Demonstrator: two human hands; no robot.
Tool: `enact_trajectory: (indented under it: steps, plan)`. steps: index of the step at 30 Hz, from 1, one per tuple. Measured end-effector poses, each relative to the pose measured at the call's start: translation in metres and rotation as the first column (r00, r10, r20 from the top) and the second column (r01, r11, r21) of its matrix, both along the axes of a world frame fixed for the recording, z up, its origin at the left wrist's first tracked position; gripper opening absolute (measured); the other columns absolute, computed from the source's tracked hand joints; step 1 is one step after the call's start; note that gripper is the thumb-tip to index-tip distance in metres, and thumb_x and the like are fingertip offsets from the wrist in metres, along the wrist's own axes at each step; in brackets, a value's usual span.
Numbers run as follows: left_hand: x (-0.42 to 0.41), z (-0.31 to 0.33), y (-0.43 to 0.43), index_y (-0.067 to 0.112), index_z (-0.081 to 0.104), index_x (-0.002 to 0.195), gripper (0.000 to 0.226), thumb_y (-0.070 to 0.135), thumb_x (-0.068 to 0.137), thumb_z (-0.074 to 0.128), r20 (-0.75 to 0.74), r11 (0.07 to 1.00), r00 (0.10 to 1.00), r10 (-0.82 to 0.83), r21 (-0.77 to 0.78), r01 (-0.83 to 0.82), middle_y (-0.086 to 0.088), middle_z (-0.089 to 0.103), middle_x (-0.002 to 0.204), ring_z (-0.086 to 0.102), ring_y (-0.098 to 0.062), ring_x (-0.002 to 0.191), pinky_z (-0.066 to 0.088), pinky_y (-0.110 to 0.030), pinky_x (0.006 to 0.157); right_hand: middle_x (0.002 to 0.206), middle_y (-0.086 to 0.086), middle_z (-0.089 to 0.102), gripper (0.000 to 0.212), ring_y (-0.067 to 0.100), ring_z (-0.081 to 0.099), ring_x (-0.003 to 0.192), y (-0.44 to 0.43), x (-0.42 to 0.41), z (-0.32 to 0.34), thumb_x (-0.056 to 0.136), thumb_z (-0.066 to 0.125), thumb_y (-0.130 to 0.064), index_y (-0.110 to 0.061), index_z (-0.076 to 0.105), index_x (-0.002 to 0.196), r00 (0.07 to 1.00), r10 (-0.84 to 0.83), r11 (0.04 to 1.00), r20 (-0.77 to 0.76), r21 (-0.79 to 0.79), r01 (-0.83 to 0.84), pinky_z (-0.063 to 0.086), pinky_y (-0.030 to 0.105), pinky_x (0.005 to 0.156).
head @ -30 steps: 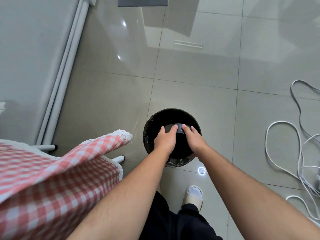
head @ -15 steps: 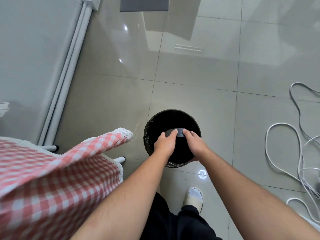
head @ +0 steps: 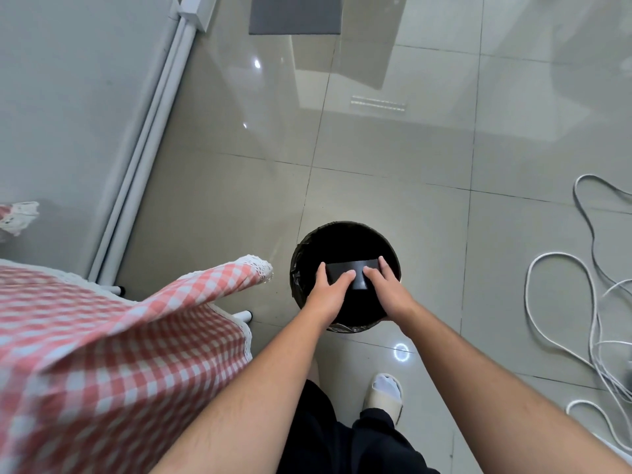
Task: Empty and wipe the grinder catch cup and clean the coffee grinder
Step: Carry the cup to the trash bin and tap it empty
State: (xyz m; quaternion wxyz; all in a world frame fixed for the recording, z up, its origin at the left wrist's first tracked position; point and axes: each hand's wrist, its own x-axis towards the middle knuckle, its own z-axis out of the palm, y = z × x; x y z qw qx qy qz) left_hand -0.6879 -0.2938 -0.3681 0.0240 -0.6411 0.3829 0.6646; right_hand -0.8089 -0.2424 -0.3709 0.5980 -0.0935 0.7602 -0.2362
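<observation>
Just below the centre of the frame, the person is holding a small black rectangular plastic catch cup (head: 352,273) over the mouth of a round black bin lined with a dark plastic bag (head: 345,230), which is standing on the glossy grey tiled floor (head: 393,159). The left hand (head: 330,289) is gripping the cup's left end, fingers curled over its top edge, while the right hand (head: 386,285) is pinching the right end, thumb and fingers wrapped round the side. The cup looks light, rigid and smooth, so it is probably slippery if dusted with grounds; taking it by both short ends, as here, seems safest for tipping. Whether grounds are falling cannot be told against the dark liner. A red-and-white checked tablecloth (head: 102,336) is hanging at the lower left.
</observation>
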Motion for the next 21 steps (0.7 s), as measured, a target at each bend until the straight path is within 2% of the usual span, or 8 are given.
enact_trajectory:
  steps: [3, 6, 8, 11, 13, 17, 21]
  plan:
    - [0.014, 0.021, 0.009, 0.032, 0.003, 0.156, 0.103, 0.042, 0.079, 0.07, -0.068, 1.0, 0.997, -0.022, 0.011, 0.022, 0.002, 0.028, 0.158, 0.033, -0.016, 0.141, 0.03, -0.033, 0.114, 0.133, -0.002, 0.044, 0.09, 0.021, 0.045, 0.122, 0.011, 0.0, 0.02, 0.065, 0.049, -0.053, -0.05, 0.009, 0.146, 0.997, 0.054, 0.998, 0.046, -0.02, -0.053, 0.036, 0.049, 0.109]
    - [0.027, 0.044, 0.022, 0.038, -0.005, 0.153, 0.125, 0.043, 0.058, 0.075, -0.091, 0.997, 0.993, -0.077, -0.036, 0.074, 0.003, 0.027, 0.158, 0.034, -0.014, 0.139, 0.033, -0.036, 0.115, 0.13, -0.002, 0.046, 0.098, 0.02, 0.047, 0.119, 0.022, 0.002, 0.048, 0.065, 0.05, -0.036, -0.046, -0.001, 0.147, 0.993, 0.099, 0.993, 0.071, -0.078, -0.093, 0.037, 0.046, 0.108]
    - [0.033, 0.058, 0.027, 0.042, -0.01, 0.151, 0.131, 0.039, 0.054, 0.077, -0.094, 0.988, 0.987, -0.133, -0.096, 0.124, 0.003, 0.027, 0.157, 0.035, -0.015, 0.139, 0.034, -0.039, 0.115, 0.126, 0.001, 0.052, 0.103, 0.019, 0.051, 0.111, 0.027, 0.005, 0.068, 0.064, 0.051, -0.028, -0.045, -0.008, 0.147, 0.993, 0.113, 0.986, 0.046, -0.127, -0.106, 0.041, 0.041, 0.103]
    - [0.037, 0.09, 0.027, 0.043, -0.015, 0.15, 0.134, 0.037, 0.051, 0.076, -0.089, 0.959, 0.973, -0.211, -0.213, 0.189, 0.001, 0.026, 0.157, 0.032, -0.016, 0.141, 0.033, -0.04, 0.115, 0.128, 0.002, 0.052, 0.106, 0.021, 0.055, 0.109, 0.028, 0.005, 0.099, 0.075, 0.056, -0.01, -0.043, -0.017, 0.145, 0.993, 0.115, 0.976, 0.013, -0.187, -0.111, 0.046, 0.033, 0.09]
    - [0.038, 0.117, 0.025, 0.041, -0.012, 0.151, 0.132, 0.031, 0.052, 0.076, -0.082, 0.938, 0.971, -0.224, -0.29, 0.192, 0.001, 0.03, 0.154, 0.034, -0.016, 0.14, 0.033, -0.039, 0.115, 0.128, 0.004, 0.051, 0.108, 0.023, 0.057, 0.111, 0.026, 0.002, 0.122, 0.079, 0.057, -0.002, -0.042, -0.019, 0.145, 0.989, 0.149, 0.959, -0.018, -0.241, -0.149, 0.046, 0.031, 0.088]
    - [0.04, 0.168, 0.022, 0.048, -0.001, 0.148, 0.129, 0.031, 0.046, 0.076, -0.114, 0.894, 0.972, -0.206, -0.427, 0.139, 0.0, 0.043, 0.144, 0.045, -0.017, 0.132, 0.041, -0.04, 0.109, 0.125, 0.004, 0.054, 0.109, 0.024, 0.061, 0.107, 0.02, 0.0, 0.183, 0.074, 0.062, -0.001, -0.045, -0.007, 0.146, 0.957, 0.242, 0.891, -0.157, -0.355, -0.284, 0.051, 0.035, 0.091]
    - [0.045, 0.216, 0.021, 0.057, 0.005, 0.141, 0.121, 0.031, 0.046, 0.074, -0.14, 0.842, 0.972, -0.187, -0.533, 0.085, -0.001, 0.051, 0.138, 0.054, -0.016, 0.124, 0.046, -0.04, 0.105, 0.119, 0.003, 0.052, 0.103, 0.017, 0.061, 0.097, 0.015, 0.0, 0.235, 0.075, 0.061, 0.007, -0.038, 0.002, 0.147, 0.937, 0.286, 0.821, -0.202, -0.453, -0.348, 0.053, 0.038, 0.092]
